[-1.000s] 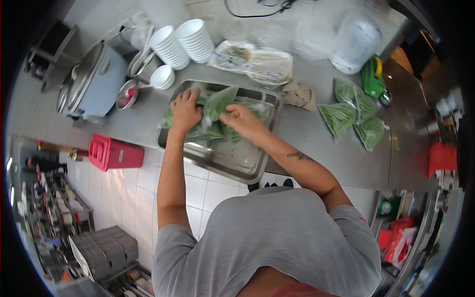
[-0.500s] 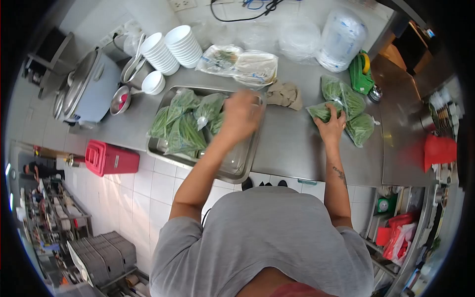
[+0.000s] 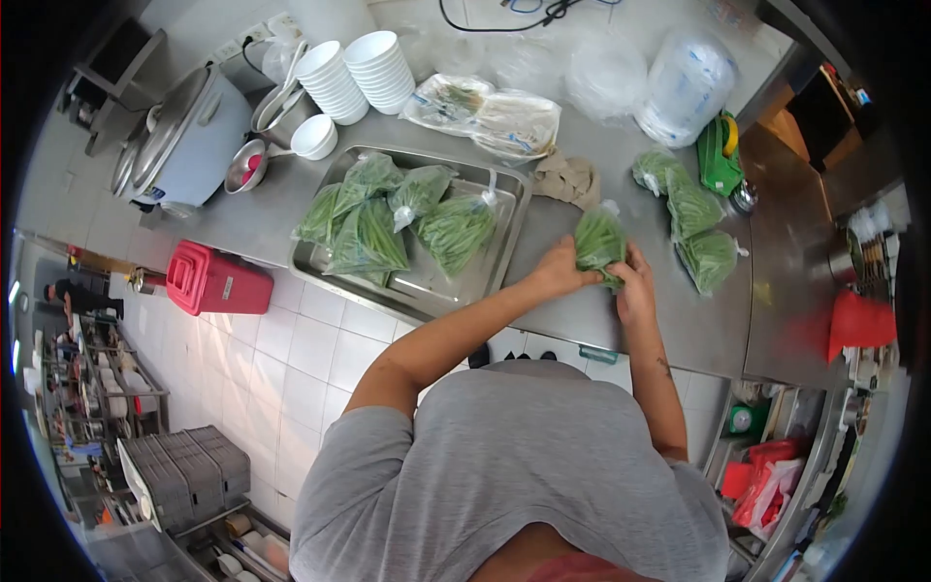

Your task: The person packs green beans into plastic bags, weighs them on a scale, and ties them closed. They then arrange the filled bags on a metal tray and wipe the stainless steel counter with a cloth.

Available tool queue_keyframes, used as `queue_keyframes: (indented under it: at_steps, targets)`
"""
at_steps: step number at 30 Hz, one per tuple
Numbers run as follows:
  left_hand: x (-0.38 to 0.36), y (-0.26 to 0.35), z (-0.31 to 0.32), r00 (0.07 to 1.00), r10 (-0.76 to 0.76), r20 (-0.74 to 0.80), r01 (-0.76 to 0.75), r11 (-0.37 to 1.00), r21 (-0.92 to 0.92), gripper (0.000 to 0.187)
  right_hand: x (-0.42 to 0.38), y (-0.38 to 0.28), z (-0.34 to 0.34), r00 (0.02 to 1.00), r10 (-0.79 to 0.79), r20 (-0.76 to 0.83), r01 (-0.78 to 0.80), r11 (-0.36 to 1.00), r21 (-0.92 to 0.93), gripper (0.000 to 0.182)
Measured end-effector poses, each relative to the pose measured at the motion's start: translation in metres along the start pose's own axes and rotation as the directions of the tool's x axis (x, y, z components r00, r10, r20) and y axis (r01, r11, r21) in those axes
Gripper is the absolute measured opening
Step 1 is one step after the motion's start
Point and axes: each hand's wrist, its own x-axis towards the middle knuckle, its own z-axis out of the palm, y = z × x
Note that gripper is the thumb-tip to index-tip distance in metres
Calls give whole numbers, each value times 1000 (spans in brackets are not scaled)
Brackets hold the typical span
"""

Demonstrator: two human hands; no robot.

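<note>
Between my hands, over the steel counter (image 3: 553, 306), is a clear plastic bag of green beans (image 3: 599, 239). My left hand (image 3: 561, 270) grips its lower left side, while the fingers of my right hand (image 3: 634, 283) close round its lower right. More bags of the same green vegetable (image 3: 695, 209) lie to the right on the counter. To the left, a shallow metal tray (image 3: 504, 238) holds several tied bags, one bag of green beans (image 3: 456, 231) lying apart near its right side.
Behind the tray stand stacked white bowls (image 3: 380, 73) and an open plastic-lined container (image 3: 519, 121). A crumpled brown cloth (image 3: 567, 180) lies right of the tray. A large rice cooker (image 3: 199, 136) is at far left, a red bin (image 3: 218, 278) below it. A green tape dispenser (image 3: 718, 155) sits back right.
My left hand has moved right from over the tray, uncovering a bag there. My right hand has brought one bag leftward from the group at right, and both hands now hold it.
</note>
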Motion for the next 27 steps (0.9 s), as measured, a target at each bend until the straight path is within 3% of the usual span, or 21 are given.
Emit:
queue_keyframes:
  at_steps: [3, 7, 10, 17, 19, 20, 22, 23, 26, 27]
  targets:
    - [-14, 17, -12, 999, 25, -23, -25, 1000, 18, 71, -8, 2, 8, 997, 29, 66, -31, 999, 30, 53]
    - [-38, 23, -38, 991, 41, -124, -27, 993, 112, 62, -18, -11, 40, 997, -31, 68, 16, 976, 217, 38]
    - [-48, 10, -42, 941, 145, -306, -95, 980, 172, 53, -13, -10, 57, 982, -9, 189, -41, 965, 259, 43]
    - [-71, 27, -73, 912, 17, -409, -17, 1000, 5, 42, -28, -12, 107, 962, -20, 271, -44, 973, 228, 25]
    - [-78, 24, -79, 905, -59, -422, 77, 997, 26, 43, -19, -3, 107, 960, -44, 278, 32, 998, 48, 24]
    - [-82, 22, -78, 894, -33, -447, 22, 999, -30, 48, -16, 2, 108, 958, -58, 281, 72, 997, -38, 25]
    - [-87, 18, -78, 870, 21, -493, -98, 987, -131, 60, -18, 12, 118, 955, -92, 281, 106, 994, -35, 26]
    - [-87, 16, -80, 858, 76, -508, -141, 986, -90, 66, -19, 17, 123, 955, -108, 278, 122, 992, -35, 27]
    - [-102, 25, -102, 860, 108, -498, -162, 985, -66, 80, -34, -6, 140, 883, 71, 464, -202, 950, 239, 34]
    - [-112, 36, -119, 888, 37, -459, -100, 989, -113, 83, -33, -22, 136, 756, 142, 639, -382, 888, 255, 39]
